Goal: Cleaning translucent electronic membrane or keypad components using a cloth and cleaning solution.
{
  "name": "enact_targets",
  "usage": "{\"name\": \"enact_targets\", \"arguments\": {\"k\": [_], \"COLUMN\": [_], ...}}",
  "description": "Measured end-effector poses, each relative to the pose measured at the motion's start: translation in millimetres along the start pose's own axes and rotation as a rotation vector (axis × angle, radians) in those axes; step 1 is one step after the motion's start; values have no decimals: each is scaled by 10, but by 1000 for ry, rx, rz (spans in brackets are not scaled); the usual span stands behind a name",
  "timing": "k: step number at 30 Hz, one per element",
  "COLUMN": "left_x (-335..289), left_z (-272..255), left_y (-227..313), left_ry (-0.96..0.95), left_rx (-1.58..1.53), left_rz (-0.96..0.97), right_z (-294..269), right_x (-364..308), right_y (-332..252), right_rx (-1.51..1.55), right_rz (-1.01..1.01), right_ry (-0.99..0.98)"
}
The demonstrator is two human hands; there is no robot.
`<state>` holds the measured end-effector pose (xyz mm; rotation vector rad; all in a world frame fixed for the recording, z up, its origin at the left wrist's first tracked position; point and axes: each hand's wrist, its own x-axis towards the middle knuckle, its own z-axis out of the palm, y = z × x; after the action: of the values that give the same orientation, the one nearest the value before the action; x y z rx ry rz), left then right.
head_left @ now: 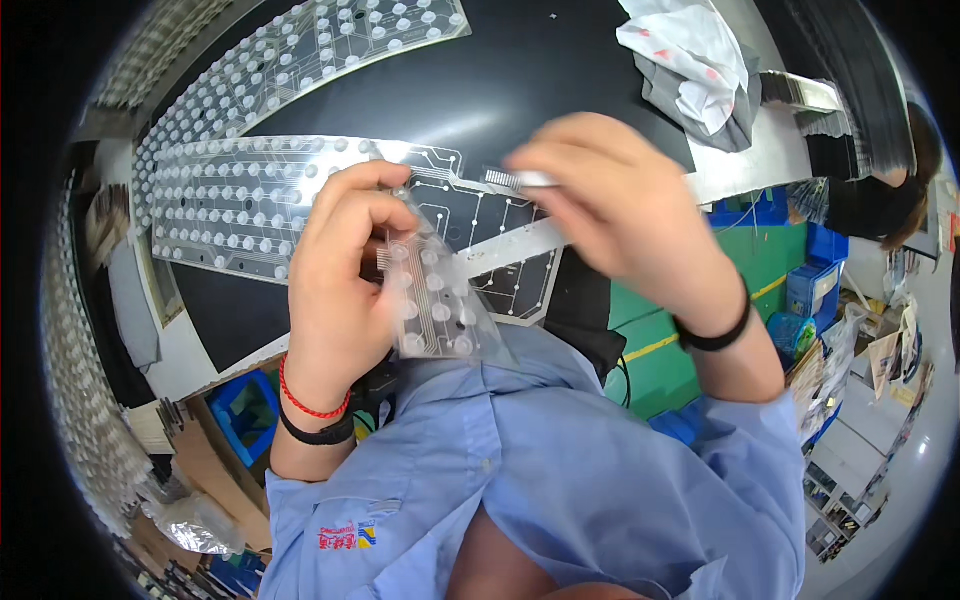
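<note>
A clear keyboard membrane sheet (235, 200) with rows of whitish domes and silver circuit lines lies on the black bench mat. My left hand (345, 260) is closed on its nearer right part, where a flap with domes (430, 300) is folded up and tilted toward me. Lower circuit layers (515, 290) show under and beside that flap. My right hand (620, 195), slightly blurred, pinches a small white piece (535, 180) against or just beside a dark-and-white striped connector tail (502, 179). What the white piece is, I cannot tell.
Another domed membrane sheet (330, 40) lies farther back on the left. A white cloth with red marks (690, 70) rests on grey cloth at the back right. Tall stacks of sheets (80, 350) stand left. Blue bins (815, 285) and another person (890, 190) are on the right.
</note>
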<state>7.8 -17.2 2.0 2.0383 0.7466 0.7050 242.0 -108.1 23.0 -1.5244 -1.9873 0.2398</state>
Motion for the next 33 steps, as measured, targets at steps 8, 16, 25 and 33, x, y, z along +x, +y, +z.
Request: {"name": "enact_targets", "arguments": {"k": [8,16,25,33], "left_x": [-23,-70,-63,-33], "left_z": [20,7,9,17], "left_y": [7,-74,-109,-17], "left_ry": [15,27,1,12], "left_rx": [10,-25,-24,27], "left_rz": [-5,-22,-5,19], "right_z": [-309,-55,141,-206], "right_x": [-458,-325,-138,-317], "right_y": [105,36,-8,26], "right_rx": [-71,-71,16,-37], "right_rz": [124,68,-2,84], "right_ry": [-74,-20,5,4]}}
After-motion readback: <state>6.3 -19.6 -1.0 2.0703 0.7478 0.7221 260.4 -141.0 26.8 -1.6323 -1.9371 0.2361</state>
